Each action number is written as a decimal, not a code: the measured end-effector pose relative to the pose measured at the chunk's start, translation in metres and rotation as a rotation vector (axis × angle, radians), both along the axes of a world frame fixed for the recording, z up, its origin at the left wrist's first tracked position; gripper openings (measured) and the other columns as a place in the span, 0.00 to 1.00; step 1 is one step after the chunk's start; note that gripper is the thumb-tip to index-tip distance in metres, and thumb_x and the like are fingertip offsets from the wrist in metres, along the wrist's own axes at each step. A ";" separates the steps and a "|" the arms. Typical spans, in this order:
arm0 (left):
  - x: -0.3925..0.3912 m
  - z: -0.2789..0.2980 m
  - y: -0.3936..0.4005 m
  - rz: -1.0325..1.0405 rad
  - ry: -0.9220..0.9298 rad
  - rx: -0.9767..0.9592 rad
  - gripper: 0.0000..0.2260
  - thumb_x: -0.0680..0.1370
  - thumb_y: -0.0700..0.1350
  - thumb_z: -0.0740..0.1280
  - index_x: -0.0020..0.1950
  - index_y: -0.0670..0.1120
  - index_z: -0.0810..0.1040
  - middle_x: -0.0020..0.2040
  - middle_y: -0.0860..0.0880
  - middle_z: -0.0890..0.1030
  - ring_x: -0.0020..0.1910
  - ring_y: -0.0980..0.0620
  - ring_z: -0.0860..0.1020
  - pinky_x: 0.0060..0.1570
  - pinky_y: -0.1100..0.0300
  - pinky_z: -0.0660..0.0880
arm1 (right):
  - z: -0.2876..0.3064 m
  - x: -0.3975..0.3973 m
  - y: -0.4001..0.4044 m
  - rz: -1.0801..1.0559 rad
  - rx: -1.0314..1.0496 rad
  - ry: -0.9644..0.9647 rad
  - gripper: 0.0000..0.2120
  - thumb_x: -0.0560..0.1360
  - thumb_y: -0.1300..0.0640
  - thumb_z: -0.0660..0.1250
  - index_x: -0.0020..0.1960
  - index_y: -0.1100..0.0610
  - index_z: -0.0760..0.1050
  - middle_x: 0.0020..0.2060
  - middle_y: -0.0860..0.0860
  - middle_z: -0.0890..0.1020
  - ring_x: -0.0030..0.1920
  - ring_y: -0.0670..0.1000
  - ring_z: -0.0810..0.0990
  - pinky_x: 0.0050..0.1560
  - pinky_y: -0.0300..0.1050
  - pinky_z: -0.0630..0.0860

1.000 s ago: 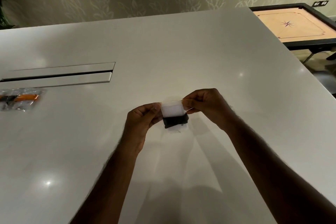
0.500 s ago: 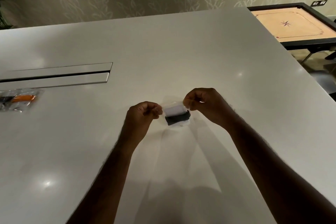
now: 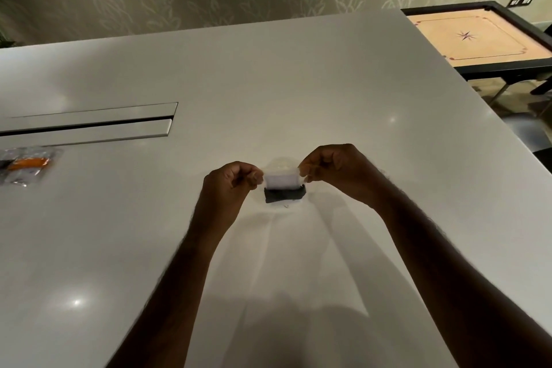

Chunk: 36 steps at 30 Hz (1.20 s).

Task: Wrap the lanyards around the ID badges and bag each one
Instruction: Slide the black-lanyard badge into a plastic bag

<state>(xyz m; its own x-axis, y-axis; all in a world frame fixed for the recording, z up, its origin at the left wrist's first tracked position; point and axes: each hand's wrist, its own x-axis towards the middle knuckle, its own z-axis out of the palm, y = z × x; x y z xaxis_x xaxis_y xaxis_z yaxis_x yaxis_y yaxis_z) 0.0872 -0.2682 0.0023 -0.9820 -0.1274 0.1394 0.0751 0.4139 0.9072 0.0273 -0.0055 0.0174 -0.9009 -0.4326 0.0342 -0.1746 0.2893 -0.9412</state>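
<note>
We are pinching the bag (image 3: 282, 181) over the counter (image 3: 298, 84), left hand (image 3: 230, 185) and right hand (image 3: 337, 173) each keeping a tight grip on its top corners.

Dim, soft picture; overhead lights glint on the table (image 3: 328, 84), edges bowed.

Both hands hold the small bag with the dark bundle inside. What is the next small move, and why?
Probably press the bag mouth shut. The left hand and right hand pinch its top corners, and the dark bundle already sits low inside. Whether the mouth is already sealed cannot be told.
</note>
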 end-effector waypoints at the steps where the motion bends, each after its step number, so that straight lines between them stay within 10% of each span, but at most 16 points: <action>1: 0.000 0.001 0.001 0.000 0.005 -0.003 0.05 0.80 0.44 0.72 0.46 0.52 0.85 0.42 0.56 0.87 0.43 0.55 0.85 0.47 0.66 0.80 | 0.000 -0.001 0.001 0.003 0.018 0.022 0.11 0.78 0.65 0.74 0.46 0.49 0.86 0.43 0.49 0.89 0.45 0.50 0.89 0.53 0.43 0.84; 12: 0.001 0.008 0.012 -0.017 0.039 -0.068 0.02 0.79 0.44 0.73 0.48 0.50 0.86 0.44 0.58 0.87 0.45 0.57 0.85 0.49 0.67 0.79 | 0.005 -0.005 0.001 -0.012 0.085 -0.040 0.08 0.79 0.49 0.73 0.48 0.54 0.86 0.42 0.48 0.88 0.43 0.51 0.87 0.56 0.59 0.84; 19: 0.003 0.020 0.024 -0.072 0.091 -0.159 0.03 0.79 0.44 0.75 0.51 0.51 0.87 0.44 0.66 0.86 0.48 0.65 0.84 0.49 0.75 0.75 | 0.024 -0.001 -0.015 0.059 0.301 0.100 0.09 0.75 0.41 0.75 0.46 0.46 0.85 0.41 0.37 0.85 0.42 0.43 0.82 0.45 0.42 0.79; 23: 0.003 0.024 0.024 -0.067 0.094 -0.175 0.07 0.78 0.46 0.76 0.54 0.47 0.88 0.47 0.60 0.87 0.49 0.64 0.84 0.50 0.73 0.76 | 0.030 0.001 -0.021 0.095 0.366 0.137 0.09 0.80 0.43 0.71 0.47 0.47 0.84 0.37 0.33 0.82 0.37 0.38 0.79 0.36 0.29 0.70; 36: 0.003 0.030 0.025 -0.068 0.057 -0.205 0.06 0.78 0.45 0.75 0.53 0.47 0.88 0.47 0.57 0.87 0.48 0.65 0.84 0.50 0.73 0.76 | 0.035 0.008 -0.019 0.022 0.552 0.284 0.08 0.78 0.59 0.67 0.52 0.49 0.82 0.48 0.44 0.84 0.48 0.49 0.82 0.50 0.49 0.80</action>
<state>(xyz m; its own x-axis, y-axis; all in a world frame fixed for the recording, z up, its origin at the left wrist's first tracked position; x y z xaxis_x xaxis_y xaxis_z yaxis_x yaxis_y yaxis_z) 0.0906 -0.2433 0.0320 -0.9772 -0.0244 0.2111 0.1579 0.5817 0.7979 0.0351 -0.0241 0.0526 -0.8799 -0.4736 0.0371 -0.4080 0.7133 -0.5699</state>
